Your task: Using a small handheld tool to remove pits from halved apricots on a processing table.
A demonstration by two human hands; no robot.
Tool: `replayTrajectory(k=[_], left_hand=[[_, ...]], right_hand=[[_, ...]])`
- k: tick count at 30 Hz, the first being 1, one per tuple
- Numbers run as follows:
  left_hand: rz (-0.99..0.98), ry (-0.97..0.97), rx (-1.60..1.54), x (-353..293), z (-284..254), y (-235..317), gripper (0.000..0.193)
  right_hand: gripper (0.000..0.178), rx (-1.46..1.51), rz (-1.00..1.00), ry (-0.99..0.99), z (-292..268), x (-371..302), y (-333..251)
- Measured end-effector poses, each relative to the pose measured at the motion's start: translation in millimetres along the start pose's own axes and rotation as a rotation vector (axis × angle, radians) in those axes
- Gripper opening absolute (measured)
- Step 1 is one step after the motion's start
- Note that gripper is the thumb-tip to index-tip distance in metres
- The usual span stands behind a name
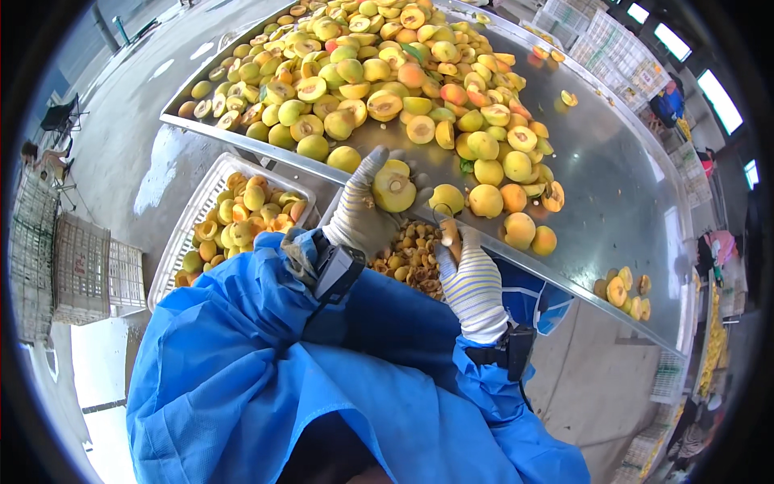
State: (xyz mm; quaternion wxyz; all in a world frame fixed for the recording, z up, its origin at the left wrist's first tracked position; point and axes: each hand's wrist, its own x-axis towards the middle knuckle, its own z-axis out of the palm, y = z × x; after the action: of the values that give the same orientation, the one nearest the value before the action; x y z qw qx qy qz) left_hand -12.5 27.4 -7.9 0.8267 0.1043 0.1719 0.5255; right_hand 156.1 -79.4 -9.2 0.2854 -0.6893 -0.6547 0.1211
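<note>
In my left hand, gloved in striped knit, sits a yellow peach, its dimpled side facing up and my fingers around it. I cannot tell whether this peach is whole or cut. My right hand, in a matching glove, grips a wooden-handled pitting tool with a thin curved metal loop at its tip. The loop stands just right of the held peach, apart from it. Both hands are at the near edge of a metal table, above a container of peach pits and scraps.
Yellow peaches, many of them halved, are heaped across the table. A small group of halves lies at its right corner. Left of me, a white crate holds pitted halves. Stacked crates stand farther left, others behind the table.
</note>
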Motion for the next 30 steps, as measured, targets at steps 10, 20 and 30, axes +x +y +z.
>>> replayTrajectory(k=[10, 20, 30], left_hand=[[-0.064, -0.086, 0.15, -5.2, 3.7, -6.2, 0.04], [-0.053, -0.085, 0.288, -11.6, 0.0, -16.4, 0.039], [0.175, -0.155, 0.429, -22.4, 5.7, -27.2, 0.03]], right_hand=[[0.033, 0.366, -0.065, 0.045, -3.9, -1.8, -8.0], [0.03, -0.007, -0.218, 0.102, 9.0, -3.1, -20.8], [0.038, 0.28, -0.258, 0.218, 37.3, -10.1, -26.7]])
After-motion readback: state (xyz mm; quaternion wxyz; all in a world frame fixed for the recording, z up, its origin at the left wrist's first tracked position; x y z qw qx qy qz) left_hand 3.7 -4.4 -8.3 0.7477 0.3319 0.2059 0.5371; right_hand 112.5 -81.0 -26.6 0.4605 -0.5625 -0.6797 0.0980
